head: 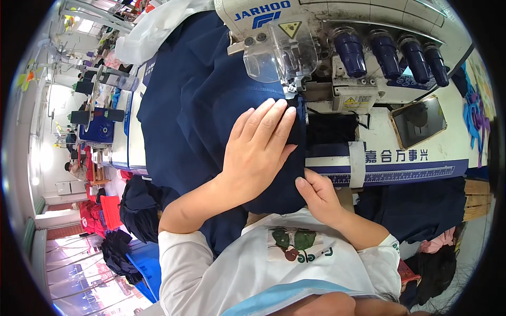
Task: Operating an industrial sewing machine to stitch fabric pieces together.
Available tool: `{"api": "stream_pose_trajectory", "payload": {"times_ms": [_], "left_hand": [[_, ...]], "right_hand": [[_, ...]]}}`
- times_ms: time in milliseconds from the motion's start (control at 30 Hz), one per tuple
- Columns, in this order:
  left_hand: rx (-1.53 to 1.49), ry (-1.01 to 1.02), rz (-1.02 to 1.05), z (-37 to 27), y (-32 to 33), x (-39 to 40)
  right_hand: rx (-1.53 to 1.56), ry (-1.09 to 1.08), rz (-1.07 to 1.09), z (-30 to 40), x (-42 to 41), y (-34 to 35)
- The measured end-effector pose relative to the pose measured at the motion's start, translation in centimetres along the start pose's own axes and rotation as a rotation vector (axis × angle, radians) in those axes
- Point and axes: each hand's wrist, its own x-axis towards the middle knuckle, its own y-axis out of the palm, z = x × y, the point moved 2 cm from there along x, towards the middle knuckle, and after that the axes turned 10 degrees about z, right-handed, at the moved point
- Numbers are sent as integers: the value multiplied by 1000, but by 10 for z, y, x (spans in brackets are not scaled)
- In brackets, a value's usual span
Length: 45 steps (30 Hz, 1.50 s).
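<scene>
Navy fabric (189, 130) covers the machine bed on the left and hangs over its front edge towards my lap. My left hand (257, 146) lies flat on the cloth, palm down, with its fingertips just short of the presser foot (291, 91). Between thumb and fingers, my right hand (322, 195) pinches the fabric's right edge near the front of the bed. A row of stitching (263, 90) runs across the cloth to the left of the foot. The JARHOO overlock sewing machine (261, 15) stands ahead, its clear plastic guard (276, 59) above the foot.
Several dark thread-tension knobs (350, 53) line the machine's front. A smartphone (419, 122) rests on the right of the table, behind a printed ruler strip (407, 173). Dark cloth (419, 205) hangs below it. A blue crate (144, 268) stands at lower left; a person (77, 170) is farther off.
</scene>
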Motion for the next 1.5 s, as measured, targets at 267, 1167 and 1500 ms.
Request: {"api": "stream_pose_trajectory", "payload": {"times_ms": [267, 1167, 1500], "left_hand": [[4, -21, 22, 7, 0, 8], [-164, 262, -226, -29, 33, -81], [-336, 294, -381, -45, 13, -88]], "right_hand": [[15, -13, 19, -2, 0, 0], [-330, -195, -18, 20, -39, 7], [-533, -348, -51, 46, -52, 19]]}}
